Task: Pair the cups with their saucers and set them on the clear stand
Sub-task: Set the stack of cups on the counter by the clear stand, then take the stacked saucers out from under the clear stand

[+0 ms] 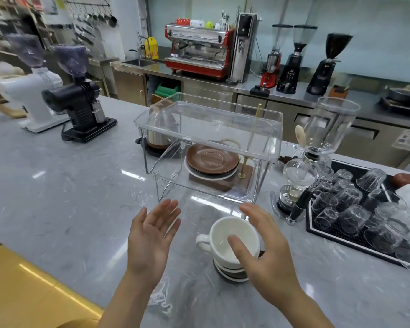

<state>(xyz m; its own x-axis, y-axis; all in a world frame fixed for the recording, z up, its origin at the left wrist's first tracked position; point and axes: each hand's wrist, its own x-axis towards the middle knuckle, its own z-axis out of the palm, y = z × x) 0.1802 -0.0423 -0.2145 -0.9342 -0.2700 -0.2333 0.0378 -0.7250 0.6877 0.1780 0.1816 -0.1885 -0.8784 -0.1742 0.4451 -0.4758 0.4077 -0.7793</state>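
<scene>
Hands: left hand [152, 237] and right hand [265, 247], fingers straight and apart, holding nothing, flanking the cups, likely poised to lift.
Stacked cups [232, 242]: at 6 o'clock on the counter [69, 209], nested, white one uppermost.
Saucers [212, 162]: at 12 o'clock, beneath the clear stand [208, 119].
Room: stand's top bare; glasses mat [322, 229] crowds 3 o'clock.

Shiny stone, clear plastic and glazed ceramic around my hands

Under my hands the counter [69, 209] looks like grey marble, polished and reflecting light. Between my hands the white cup [232, 235] is glossy glazed ceramic. Beyond my fingertips the clear stand [208, 119] is transparent smooth plastic; the brown saucer [212, 159] seen through it has a soft satin shine. To the right of my right hand, the glasses [355, 216] sit on a matt black rubber mat [336, 235].
</scene>
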